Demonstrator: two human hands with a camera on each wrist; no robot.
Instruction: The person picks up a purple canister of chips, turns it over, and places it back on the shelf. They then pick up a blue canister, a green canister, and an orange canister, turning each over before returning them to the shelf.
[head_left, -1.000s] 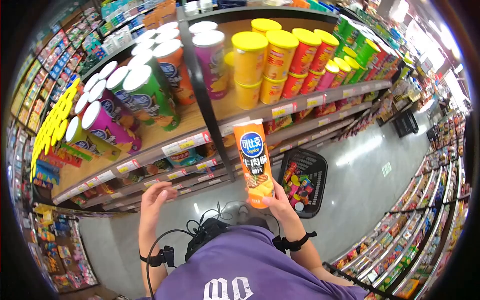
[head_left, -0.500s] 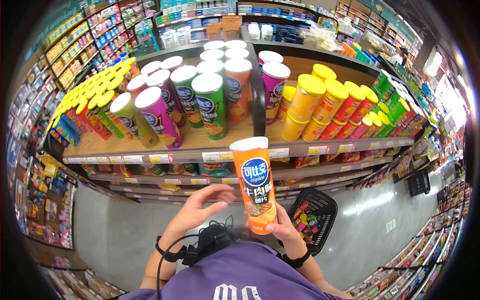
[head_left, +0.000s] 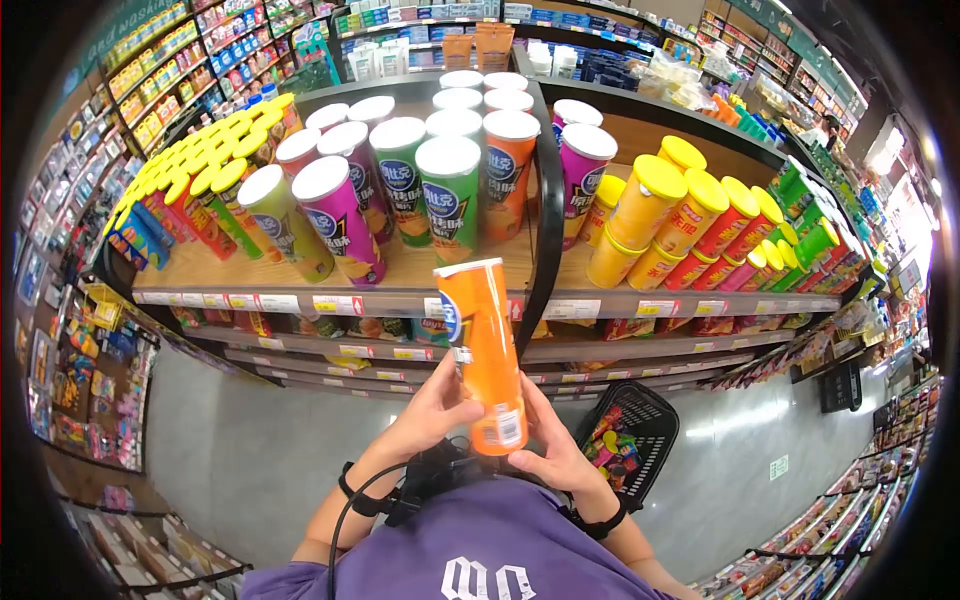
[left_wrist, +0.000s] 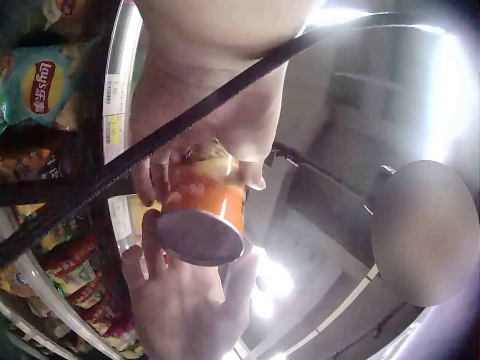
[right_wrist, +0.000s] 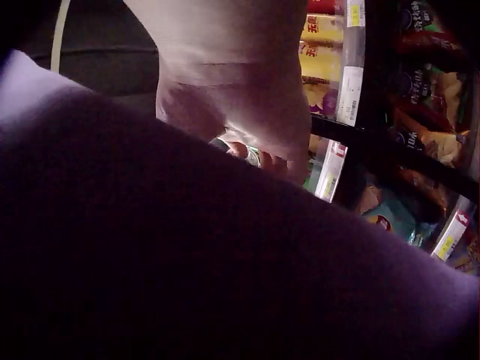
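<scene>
Presently, shelf [head_left: 400,280] beyond | orange canister [head_left: 490,372] in mid-air before it, tilted; probably light, stiff, slick, contents likely fragile | left hand [head_left: 430,410] curled round lower body | right hand [head_left: 562,455] spread loosely beside, contact unclear | grip mid-body without squeezing, not by white lid [head_left: 468,266]

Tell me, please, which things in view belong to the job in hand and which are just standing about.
In the job:
orange can, gripped by the left hand
right hand, close to the can's base

Just about, apparently:
white-lidded cans on the shelf
yellow-lidded cans there too
black basket of goods on the floor, untouched
</scene>
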